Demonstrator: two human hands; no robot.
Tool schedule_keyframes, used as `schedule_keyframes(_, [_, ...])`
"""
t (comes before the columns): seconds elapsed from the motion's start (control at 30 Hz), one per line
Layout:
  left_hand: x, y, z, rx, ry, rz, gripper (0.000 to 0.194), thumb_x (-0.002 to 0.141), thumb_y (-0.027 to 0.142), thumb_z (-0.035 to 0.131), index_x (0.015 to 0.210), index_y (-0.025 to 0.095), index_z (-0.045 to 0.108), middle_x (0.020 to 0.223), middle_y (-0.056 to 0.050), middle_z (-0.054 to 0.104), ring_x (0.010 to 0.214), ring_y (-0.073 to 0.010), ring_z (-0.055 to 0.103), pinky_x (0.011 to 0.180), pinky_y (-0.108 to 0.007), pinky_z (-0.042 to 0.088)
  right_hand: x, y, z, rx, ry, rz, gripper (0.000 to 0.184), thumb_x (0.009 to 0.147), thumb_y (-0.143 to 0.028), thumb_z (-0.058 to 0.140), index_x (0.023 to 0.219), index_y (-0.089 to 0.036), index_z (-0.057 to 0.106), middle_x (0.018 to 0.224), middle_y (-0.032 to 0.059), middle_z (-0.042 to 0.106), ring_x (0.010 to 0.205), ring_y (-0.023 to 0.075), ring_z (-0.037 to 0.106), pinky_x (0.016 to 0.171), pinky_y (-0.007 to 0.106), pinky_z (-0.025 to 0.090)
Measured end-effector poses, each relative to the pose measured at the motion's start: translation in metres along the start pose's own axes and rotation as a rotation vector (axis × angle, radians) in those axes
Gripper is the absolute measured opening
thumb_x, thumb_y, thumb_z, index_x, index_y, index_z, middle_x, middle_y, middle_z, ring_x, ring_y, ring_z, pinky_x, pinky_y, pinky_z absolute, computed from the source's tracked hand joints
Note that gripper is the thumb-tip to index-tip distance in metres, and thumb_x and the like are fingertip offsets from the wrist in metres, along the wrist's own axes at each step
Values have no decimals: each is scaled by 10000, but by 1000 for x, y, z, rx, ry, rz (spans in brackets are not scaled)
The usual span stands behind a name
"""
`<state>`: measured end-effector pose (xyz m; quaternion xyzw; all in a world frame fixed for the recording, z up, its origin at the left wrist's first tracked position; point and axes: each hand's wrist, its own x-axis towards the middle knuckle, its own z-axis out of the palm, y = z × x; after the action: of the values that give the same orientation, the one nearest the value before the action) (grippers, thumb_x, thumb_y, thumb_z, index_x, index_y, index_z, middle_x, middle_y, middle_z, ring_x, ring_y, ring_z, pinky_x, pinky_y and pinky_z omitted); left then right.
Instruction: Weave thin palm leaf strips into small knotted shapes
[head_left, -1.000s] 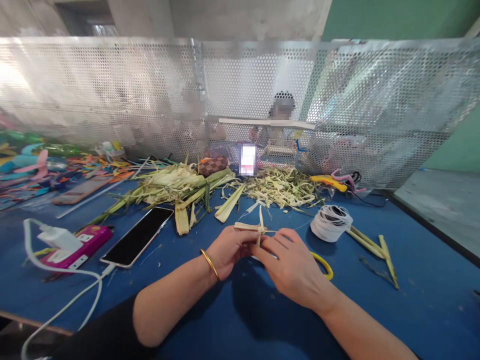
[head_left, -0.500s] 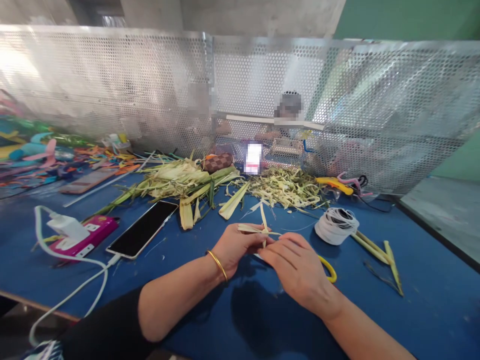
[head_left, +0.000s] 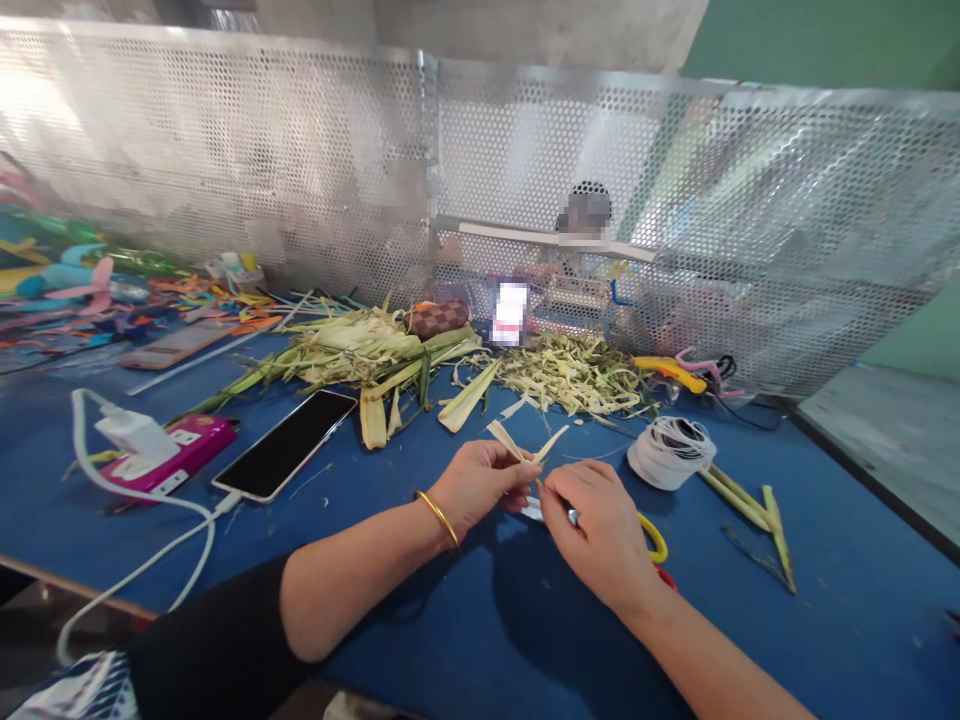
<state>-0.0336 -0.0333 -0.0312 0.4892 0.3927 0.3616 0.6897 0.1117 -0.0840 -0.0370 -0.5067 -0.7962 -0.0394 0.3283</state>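
Observation:
Pale folded corn husk strips stand up in a V above my fingertips. My left hand, a gold bangle at its wrist, pinches them where they cross. My right hand is closed just to the right, thumb and forefinger together at the lower end of a strip; its fingers partly hide this. Beneath the right hand lie scissors, their yellow handle and a bit of red showing, the rest covered. A roll of white cord stands beyond that hand.
Husks and shredded strips are heaped at the back, before a perforated metal screen. A phone and a pink power strip with a white cable lie at left. Husk pieces lie at right. Beyond the screen sits a person.
The husk strips have turned from a cross shape into a V. My right fingers have drawn in and curled at the lower end. The view has shifted, and more of the scissors shows.

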Motion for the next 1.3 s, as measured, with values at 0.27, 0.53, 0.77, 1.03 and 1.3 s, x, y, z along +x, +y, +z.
schedule_keyframes(0.27, [-1, 7, -4, 45, -28, -40, 346, 593, 422, 759, 700, 113, 647, 533, 26, 552, 474, -75, 498, 519, -219, 445, 2, -2, -5, 337, -77, 215, 337, 890, -284, 389, 567, -199, 435, 544, -23, 450, 564, 132, 421, 645, 281, 339])
schedule_keyframes(0.53, [-3, 7, -2, 134, -113, -104, 430, 668, 554, 641, 619, 128, 598, 549, 6, 578, 460, -82, 513, 507, -220, 412, 7, 11, 1, 875, -1, 778, 438, 744, -603, 555, 642, -178, 558, 564, -15, 513, 572, 139, 468, 542, 253, 355])
schedule_keyframes(0.77, [-2, 3, -2, 304, -183, -18, 255, 638, 366, 696, 649, 111, 676, 447, 41, 500, 414, -60, 413, 465, -204, 340, 3, 11, 8, 855, 87, 697, 344, 751, -469, 606, 574, -184, 529, 526, -30, 498, 530, 121, 440, 530, 249, 360])
schedule_keyframes(1.03, [1, 7, -6, 70, -42, -59, 333, 710, 452, 648, 704, 122, 687, 582, -23, 630, 501, -91, 532, 518, -208, 407, 8, 21, -1, 704, 58, 677, 471, 803, -608, 455, 783, -173, 633, 708, 34, 625, 631, 173, 577, 616, 291, 450])
schedule_keyframes(1.3, [3, 6, -7, -20, -6, -50, 197, 708, 281, 691, 780, 98, 699, 581, -15, 619, 479, -75, 512, 485, -192, 387, 4, 7, -4, 501, -153, 418, 351, 865, -420, 457, 620, -191, 561, 528, -26, 514, 522, 120, 473, 515, 234, 363])
